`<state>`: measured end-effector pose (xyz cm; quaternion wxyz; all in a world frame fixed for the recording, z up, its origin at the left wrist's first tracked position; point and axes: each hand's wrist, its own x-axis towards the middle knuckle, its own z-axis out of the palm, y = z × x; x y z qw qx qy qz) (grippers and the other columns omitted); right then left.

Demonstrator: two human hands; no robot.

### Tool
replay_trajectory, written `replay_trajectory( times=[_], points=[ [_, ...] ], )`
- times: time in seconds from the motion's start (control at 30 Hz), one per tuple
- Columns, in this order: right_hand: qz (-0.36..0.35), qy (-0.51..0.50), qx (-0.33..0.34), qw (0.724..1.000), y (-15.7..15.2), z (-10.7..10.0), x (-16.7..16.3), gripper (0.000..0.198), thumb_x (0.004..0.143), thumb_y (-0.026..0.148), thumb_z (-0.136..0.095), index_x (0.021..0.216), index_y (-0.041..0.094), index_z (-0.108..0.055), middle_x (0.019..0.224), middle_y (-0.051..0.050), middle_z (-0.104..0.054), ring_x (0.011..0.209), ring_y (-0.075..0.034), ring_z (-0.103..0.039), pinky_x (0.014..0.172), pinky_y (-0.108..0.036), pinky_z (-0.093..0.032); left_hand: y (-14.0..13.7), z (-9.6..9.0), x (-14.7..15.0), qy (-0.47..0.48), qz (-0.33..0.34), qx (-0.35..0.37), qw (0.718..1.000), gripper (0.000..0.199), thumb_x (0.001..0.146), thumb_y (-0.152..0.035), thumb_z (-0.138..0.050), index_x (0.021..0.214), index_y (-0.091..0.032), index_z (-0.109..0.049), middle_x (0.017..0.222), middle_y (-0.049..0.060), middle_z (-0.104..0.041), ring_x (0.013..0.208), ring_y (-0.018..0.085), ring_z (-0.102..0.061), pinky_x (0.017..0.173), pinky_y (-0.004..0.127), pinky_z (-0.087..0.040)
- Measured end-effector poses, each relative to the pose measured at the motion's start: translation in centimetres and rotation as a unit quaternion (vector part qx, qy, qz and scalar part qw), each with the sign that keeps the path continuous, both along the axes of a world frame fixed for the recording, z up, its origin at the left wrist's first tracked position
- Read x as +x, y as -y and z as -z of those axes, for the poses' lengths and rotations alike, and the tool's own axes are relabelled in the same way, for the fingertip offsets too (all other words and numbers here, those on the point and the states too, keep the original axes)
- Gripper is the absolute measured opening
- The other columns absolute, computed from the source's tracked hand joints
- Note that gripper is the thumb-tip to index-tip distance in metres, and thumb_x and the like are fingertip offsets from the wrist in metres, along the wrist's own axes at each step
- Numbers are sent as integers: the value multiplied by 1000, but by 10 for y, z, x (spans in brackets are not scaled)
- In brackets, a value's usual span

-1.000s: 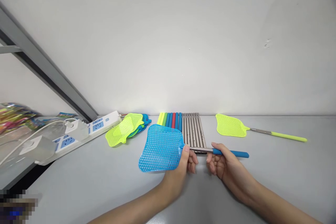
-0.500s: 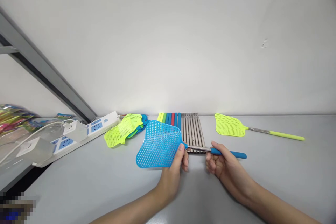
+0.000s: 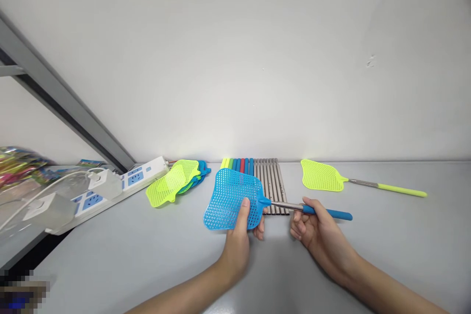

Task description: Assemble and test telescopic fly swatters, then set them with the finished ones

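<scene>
Just below the middle of the frame, the left hand [image 3: 239, 233] holds the mesh head of a blue fly swatter [image 3: 234, 198] at its lower edge, the thumb lying on top of the mesh and the other fingers curled beneath it, so the head is raised a little off the grey tabletop [image 3: 147, 260]. To the right of it, the right hand [image 3: 316, 233] grips the same swatter by its shaft: the fingers are closed around the blue handle [image 3: 329, 214] just where the bare metal rod meets it, and the handle's free end sticks out toward the right. Directly behind the swatter, touching the wall, lies a tidy row of spare handles [image 3: 253, 176], their coloured grips toward the wall and their metal rods toward the hands; the swatter's neck passes over the near ends of those rods. Left of that row sits a loose stack of swatter heads [image 3: 176, 184], yellow-green on top and blue beneath. In the right half of the frame, well apart from the hands, a complete yellow-green fly swatter [image 3: 324, 176] lies flat with its handle pointing right. At the left, a white power strip [image 3: 125, 181] with blue sockets runs diagonally, plugs and white cables attached.
</scene>
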<state>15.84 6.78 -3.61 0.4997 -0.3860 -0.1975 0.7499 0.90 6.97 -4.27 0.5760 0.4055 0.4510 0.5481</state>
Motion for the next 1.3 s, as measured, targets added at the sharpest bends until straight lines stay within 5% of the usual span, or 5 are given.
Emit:
replay_trajectory(
  times=[1.3],
  points=[
    [10,43,38,998,0,4,-4,41,79,43,-46,50,15,-53,44,2,-37,48,-11,-34,53,-27,-29,1,-3,1,-89,58,20,994,46,86,-44,-25,65,-15,-54,46,-1,-46,45,11,-44,51,23,-36]
  ],
)
